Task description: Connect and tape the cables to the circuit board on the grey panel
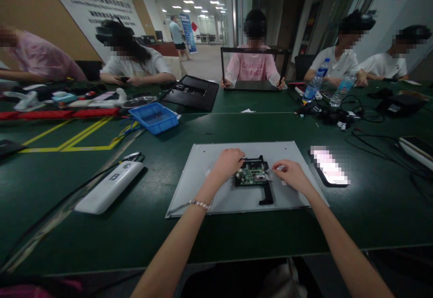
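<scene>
A pale grey flat panel (203, 198) lies on the table before me. Near its middle sits a green circuit board (250, 177) in a black bracket (267, 195), one arm of which extends toward me. My left hand (230, 162) has its fingers bent over the bracket's upper left corner, gripping there, the fingertips partly hidden. On the other side, just right of the board, my right hand (289, 174) is closed in a pinch. Small pale, translucent pieces show near its fingertips, but what it holds cannot be made out.
A phone (329, 166) lies right of the panel. A white power bank (111, 185) with a cable lies left. Beyond are a blue tray (155, 117), a black cover (192, 91), bottles (316, 81) and cables. Across the table, a person in pink (252, 67) holds up a black frame (222, 67).
</scene>
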Available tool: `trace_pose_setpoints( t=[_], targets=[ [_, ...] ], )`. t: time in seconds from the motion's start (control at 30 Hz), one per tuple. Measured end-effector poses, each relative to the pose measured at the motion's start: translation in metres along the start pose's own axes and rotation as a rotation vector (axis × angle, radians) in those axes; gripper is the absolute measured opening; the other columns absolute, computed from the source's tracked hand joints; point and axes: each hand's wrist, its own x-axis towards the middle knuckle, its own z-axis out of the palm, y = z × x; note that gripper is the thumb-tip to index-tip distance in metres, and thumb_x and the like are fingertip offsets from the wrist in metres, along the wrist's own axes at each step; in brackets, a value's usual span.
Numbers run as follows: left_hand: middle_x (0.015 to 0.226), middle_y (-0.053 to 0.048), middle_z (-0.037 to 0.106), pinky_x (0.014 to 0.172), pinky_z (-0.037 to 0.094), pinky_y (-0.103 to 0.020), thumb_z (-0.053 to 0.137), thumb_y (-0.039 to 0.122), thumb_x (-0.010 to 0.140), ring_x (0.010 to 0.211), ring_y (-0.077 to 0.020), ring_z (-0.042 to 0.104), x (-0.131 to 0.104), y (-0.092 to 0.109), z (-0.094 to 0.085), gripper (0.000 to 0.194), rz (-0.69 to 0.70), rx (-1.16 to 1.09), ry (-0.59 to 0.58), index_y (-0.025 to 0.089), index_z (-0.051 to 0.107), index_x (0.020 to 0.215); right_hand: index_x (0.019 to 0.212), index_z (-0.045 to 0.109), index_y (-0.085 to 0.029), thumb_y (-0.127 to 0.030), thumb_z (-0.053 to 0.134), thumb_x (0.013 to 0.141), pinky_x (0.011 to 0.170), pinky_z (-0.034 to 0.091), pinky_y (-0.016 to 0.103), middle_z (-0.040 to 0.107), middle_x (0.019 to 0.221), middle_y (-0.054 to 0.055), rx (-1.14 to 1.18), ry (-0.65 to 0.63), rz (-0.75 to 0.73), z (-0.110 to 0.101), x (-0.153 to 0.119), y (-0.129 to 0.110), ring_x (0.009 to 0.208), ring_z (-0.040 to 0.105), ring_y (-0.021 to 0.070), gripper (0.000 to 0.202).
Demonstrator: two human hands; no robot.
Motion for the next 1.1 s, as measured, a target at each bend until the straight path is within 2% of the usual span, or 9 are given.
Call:
trace_pose_setpoints(
  t=[0.13,0.23,0.47,0.57,0.7,0.83,0.97,1.1],
  targets=[
    [0.088,-0.009,0.066,0.077,0.042,-0.03,0.046,0.017,0.087,0.085,-0.0191,0.061,0.004,0.004,0.008,0.021,-0.008,0.052,-0.005,0.015,0.067,0.086,0.086,0.069,-0.021,-0.028,0.059,0.074,0.064,0.046,0.028,0.065,0.083,0.003,-0.026,-0.039,-0.018,-0.002,-0.002,-0.003,0.065,0.058,0.0147,0.018],
    [0.085,-0.01,0.066,0.076,0.041,-0.031,0.047,0.015,0.087,0.081,-0.0194,0.061,0.008,0.005,0.01,0.02,-0.013,0.078,0.001,0.014,0.066,0.081,0.091,0.069,-0.022,-0.03,0.063,0.073,0.068,0.047,0.03,0.064,0.09,0.004,-0.044,-0.109,-0.059,-0.003,-0.004,-0.004,0.071,0.058,0.0154,0.021],
    [0.093,-0.012,0.064,0.081,0.035,-0.035,0.045,0.009,0.086,0.094,-0.0225,0.056,0.026,0.008,-0.001,0.02,-0.043,0.123,0.069,0.012,0.065,0.086,0.09,0.069,-0.022,-0.025,0.066,0.072,0.079,0.045,0.03,0.06,0.097,0.004,-0.035,-0.141,-0.093,0.0,-0.004,-0.006,0.089,0.058,0.0168,0.018],
    [0.092,-0.013,0.063,0.082,0.034,-0.036,0.045,0.007,0.085,0.093,-0.0232,0.056,0.035,0.007,0.001,0.021,-0.063,0.13,0.067,0.011,0.065,0.083,0.084,0.068,-0.022,-0.022,0.065,0.071,0.079,0.045,0.03,0.061,0.095,0.004,-0.026,-0.138,-0.098,0.002,-0.003,-0.006,0.089,0.058,0.0162,0.013],
    [0.087,-0.013,0.064,0.083,0.033,-0.038,0.047,0.011,0.084,0.088,-0.0232,0.057,0.039,0.007,0.01,0.021,-0.084,0.126,0.038,0.011,0.066,0.078,0.08,0.066,-0.02,-0.024,0.061,0.073,0.067,0.047,0.027,0.064,0.081,0.002,0.042,-0.139,-0.017,0.001,-0.002,-0.003,0.073,0.06,0.0147,0.01],
    [0.091,-0.012,0.065,0.088,0.031,-0.04,0.045,0.017,0.087,0.091,-0.0232,0.057,0.034,0.007,0.012,0.023,-0.098,0.116,0.035,0.013,0.067,0.083,0.079,0.064,-0.018,-0.027,0.058,0.074,0.062,0.046,0.026,0.066,0.072,0.002,0.095,-0.109,0.084,-0.006,0.0,0.004,0.067,0.061,0.0153,0.012],
    [0.096,-0.012,0.064,0.088,0.033,-0.04,0.042,0.019,0.089,0.094,-0.0235,0.056,0.022,0.0,0.002,0.025,-0.157,0.109,0.05,0.015,0.066,0.09,0.077,0.065,-0.019,-0.026,0.059,0.071,0.065,0.045,0.026,0.068,0.074,0.002,-0.046,0.018,0.157,-0.018,0.002,0.013,0.069,0.063,0.0155,0.011],
    [0.101,-0.011,0.063,0.083,0.039,-0.037,0.04,0.022,0.089,0.097,-0.0246,0.057,0.0,-0.018,-0.009,0.028,-0.305,0.076,0.074,0.017,0.063,0.103,0.079,0.067,-0.021,-0.026,0.06,0.071,0.065,0.044,0.026,0.068,0.076,0.002,-0.186,0.08,0.215,-0.024,0.001,0.02,0.072,0.063,0.016,0.012]
  ],
)
